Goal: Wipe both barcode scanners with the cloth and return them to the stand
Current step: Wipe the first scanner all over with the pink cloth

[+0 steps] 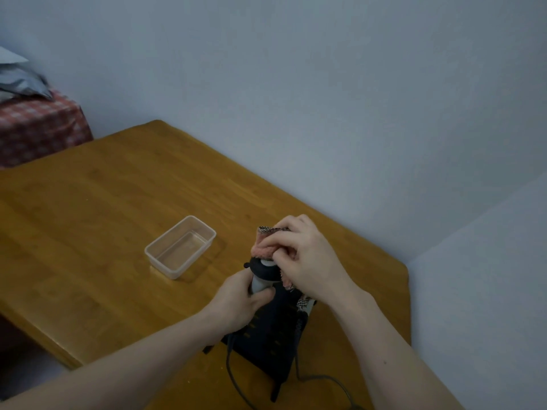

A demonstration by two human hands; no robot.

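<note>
Over the black stand [266,335] at the table's [103,202] near edge, the left hand [236,303] grips a scanner [262,273] by its handle while the right hand [305,258] presses a bunched pink cloth [263,247] against its head.

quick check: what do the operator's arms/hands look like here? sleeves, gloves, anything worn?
Both are bare: the left hand and the right hand show no gloves, rings or watch. Both forearms are uncovered up to the frame edge, no sleeve in view. No markers, straps or cables on either arm.
</note>
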